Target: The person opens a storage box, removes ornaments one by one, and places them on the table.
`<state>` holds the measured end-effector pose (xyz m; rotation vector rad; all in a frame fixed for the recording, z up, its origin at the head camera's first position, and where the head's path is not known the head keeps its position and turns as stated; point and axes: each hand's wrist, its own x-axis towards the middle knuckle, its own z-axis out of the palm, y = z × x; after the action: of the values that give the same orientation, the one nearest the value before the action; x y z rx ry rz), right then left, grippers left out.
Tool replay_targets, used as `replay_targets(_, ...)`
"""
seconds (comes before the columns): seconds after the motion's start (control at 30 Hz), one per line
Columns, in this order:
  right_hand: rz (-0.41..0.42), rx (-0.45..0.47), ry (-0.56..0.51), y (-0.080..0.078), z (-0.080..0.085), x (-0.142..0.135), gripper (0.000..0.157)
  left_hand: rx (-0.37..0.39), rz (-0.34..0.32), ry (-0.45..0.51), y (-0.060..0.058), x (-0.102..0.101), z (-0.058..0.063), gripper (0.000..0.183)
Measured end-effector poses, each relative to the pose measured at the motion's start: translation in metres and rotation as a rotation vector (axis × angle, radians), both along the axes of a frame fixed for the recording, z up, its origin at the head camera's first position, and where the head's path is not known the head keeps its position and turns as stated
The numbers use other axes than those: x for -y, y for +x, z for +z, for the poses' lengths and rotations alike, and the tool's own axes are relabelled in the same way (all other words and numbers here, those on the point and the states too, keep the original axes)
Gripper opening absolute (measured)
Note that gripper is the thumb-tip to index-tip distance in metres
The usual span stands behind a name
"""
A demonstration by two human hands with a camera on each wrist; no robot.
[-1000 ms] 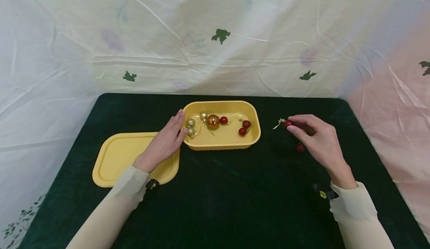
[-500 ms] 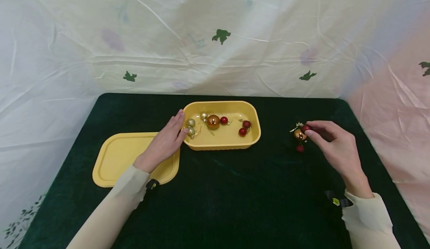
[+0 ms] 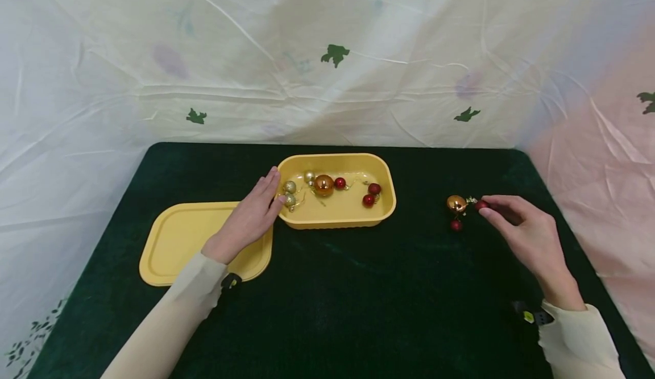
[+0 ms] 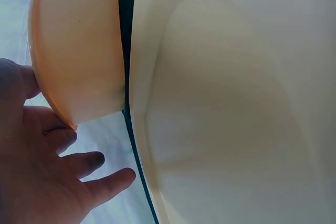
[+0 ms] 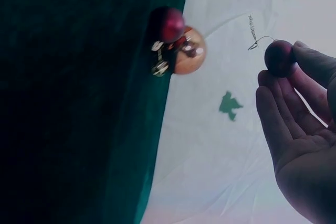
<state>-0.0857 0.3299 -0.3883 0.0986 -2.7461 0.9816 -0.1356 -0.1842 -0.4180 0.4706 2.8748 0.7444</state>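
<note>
My right hand (image 3: 537, 237) pinches a dark red Christmas bauble (image 5: 280, 59) between thumb and fingertips at the right of the table; a thin hanging cord trails from it. Just left of it lie a shiny copper-gold bauble (image 3: 456, 204) and another red bauble (image 3: 456, 225). My left hand (image 3: 248, 220) rests with extended fingers against the left end of a yellow box (image 3: 332, 223). Inside the box are small gold baubles (image 3: 290, 187), a larger copper bauble (image 3: 323, 185) and several red baubles (image 3: 368, 200). The left wrist view shows the fingers at the box's rim.
A yellow lid (image 3: 174, 242) lies flat left of the box, partly under my left forearm. The dark green table (image 3: 358, 311) has rounded far corners. A pale printed cloth (image 3: 399, 55) hangs behind it and at both sides.
My right hand has moved right and toward me with the red bauble, passing the copper-gold bauble, which now shows fully. My left hand, the box and the lid stay put.
</note>
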Motion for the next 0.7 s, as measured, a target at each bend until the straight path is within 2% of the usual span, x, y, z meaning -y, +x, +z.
replay_targets(0.3,-0.023,0.092,0.039,-0.001,-0.010,-0.019,0.039,-0.004,-0.002,0.001,-0.001,0.000,-0.001,0.067)
replay_targets(0.7,-0.010,0.137,0.091,-0.005,-0.026,-0.035,0.039,-0.015,-0.011,0.003,0.000,0.001,0.000,0.066)
